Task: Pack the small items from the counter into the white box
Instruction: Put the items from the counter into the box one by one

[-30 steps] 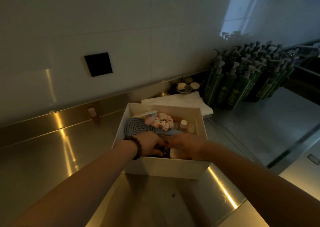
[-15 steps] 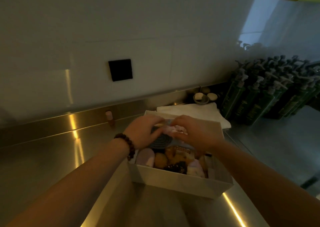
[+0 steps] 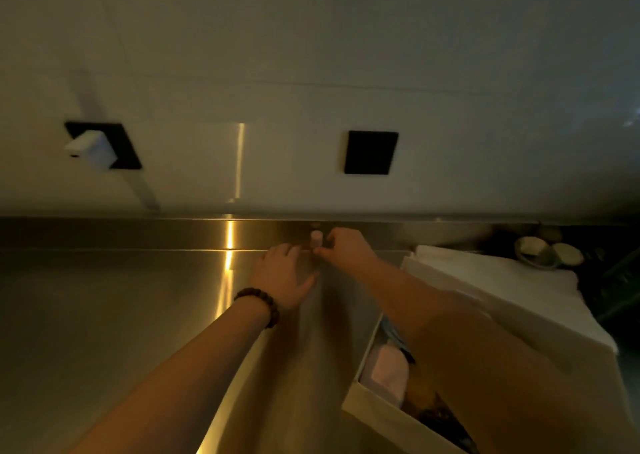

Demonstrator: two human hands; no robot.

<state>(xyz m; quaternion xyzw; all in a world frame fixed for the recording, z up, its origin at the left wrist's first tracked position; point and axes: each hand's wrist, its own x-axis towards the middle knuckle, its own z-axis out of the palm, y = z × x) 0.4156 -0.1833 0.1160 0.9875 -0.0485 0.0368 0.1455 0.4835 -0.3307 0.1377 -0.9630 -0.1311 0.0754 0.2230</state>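
Observation:
A small pinkish bottle (image 3: 316,237) stands upright against the steel backsplash at the far edge of the counter. My right hand (image 3: 343,250) reaches over to it, thumb and fingers pinched around its lower part. My left hand (image 3: 284,274), with a bead bracelet on the wrist, hovers just in front of the bottle, palm down, fingers spread, holding nothing. The white box (image 3: 372,414) sits at the lower right, partly hidden under my right forearm. A pink item (image 3: 388,374) and darker small things show inside it.
A folded white towel (image 3: 491,273) lies behind the box, with small round dishes (image 3: 535,249) beyond it. On the wall are a black socket plate (image 3: 370,152) and a white plug (image 3: 90,150). The steel counter (image 3: 121,315) stretches to the left.
Both hands have left the box and reached left and back to the small bottle at the backsplash. The view has swung left, so the box now lies at the lower right.

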